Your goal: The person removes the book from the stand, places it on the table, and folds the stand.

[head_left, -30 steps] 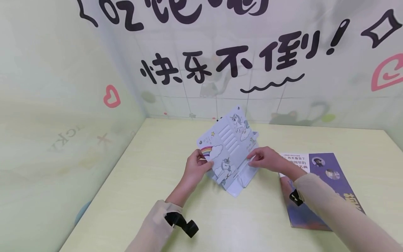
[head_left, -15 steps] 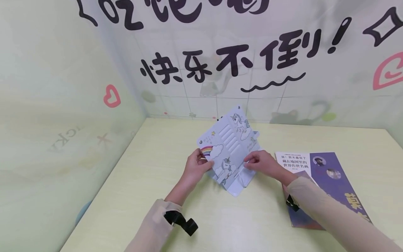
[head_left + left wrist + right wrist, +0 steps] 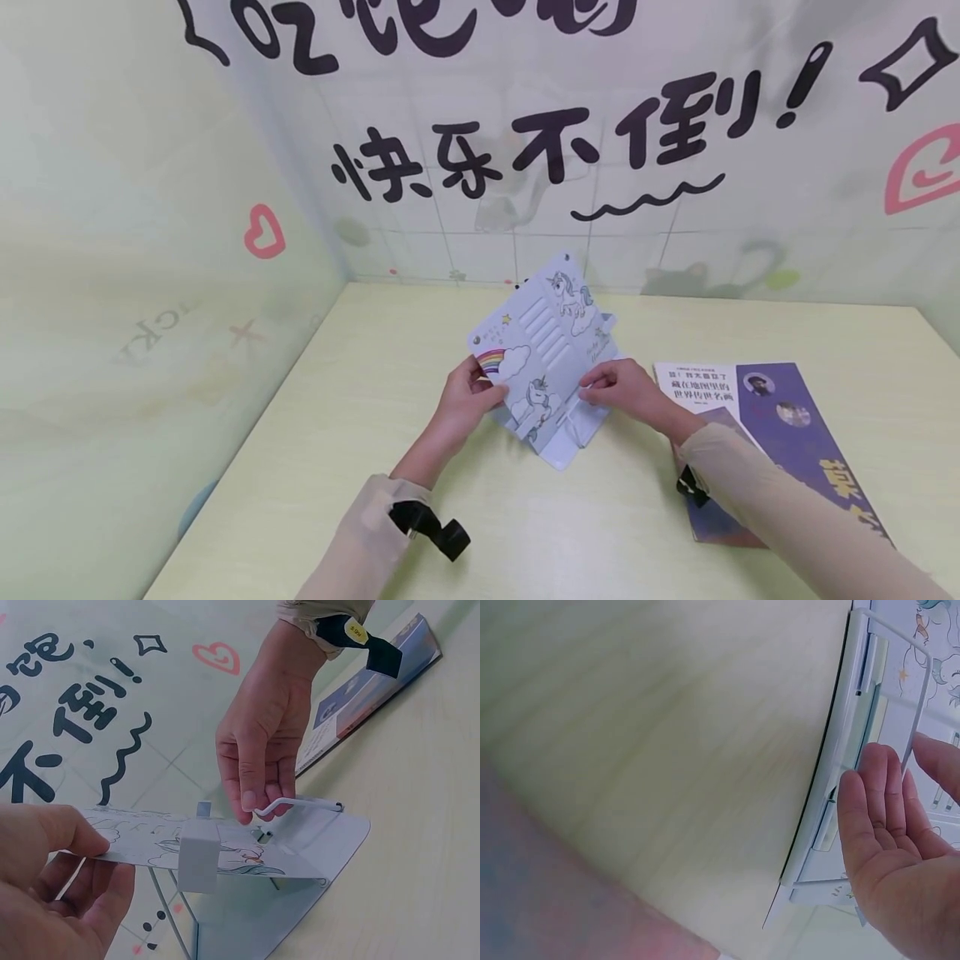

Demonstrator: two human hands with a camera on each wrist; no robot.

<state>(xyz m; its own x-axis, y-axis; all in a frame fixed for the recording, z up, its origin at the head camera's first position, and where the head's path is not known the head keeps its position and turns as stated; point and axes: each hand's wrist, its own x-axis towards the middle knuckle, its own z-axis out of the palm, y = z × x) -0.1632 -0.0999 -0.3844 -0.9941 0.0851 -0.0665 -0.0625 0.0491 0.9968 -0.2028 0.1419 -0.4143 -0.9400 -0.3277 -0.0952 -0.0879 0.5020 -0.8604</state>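
In the head view, a pale unicorn-printed stand [image 3: 551, 354] rests on the table [image 3: 337, 467], about midway between the left and right edges and short of the far edge, its slatted panel tilted up. The left hand [image 3: 472, 392] pinches the panel's left margin between thumb and fingers; the right hand [image 3: 618, 385] is at its lower right side, fingertips close together, what lies between them too small to tell here. A purple-and-white book [image 3: 795, 437] lies flat toward the table's right edge, partly under the right sleeve [image 3: 795, 508]. In the left wrist view, the left thumb and fingers hold the thin panel from both faces, and the right thumb and fingers pinch the bent end of a white wire bar [image 3: 307, 802] hinged near the base. Slim rods [image 3: 169, 907] prop the panel from behind. In the right wrist view, the wire runs between the right thumb and fingertips. The stand looks light and stiff, probably sheet metal or hard plastic, smooth enough to slip; the panel's margin seems the sound place to hold, while the wire, likely springy, should be taken at its bend, gently.
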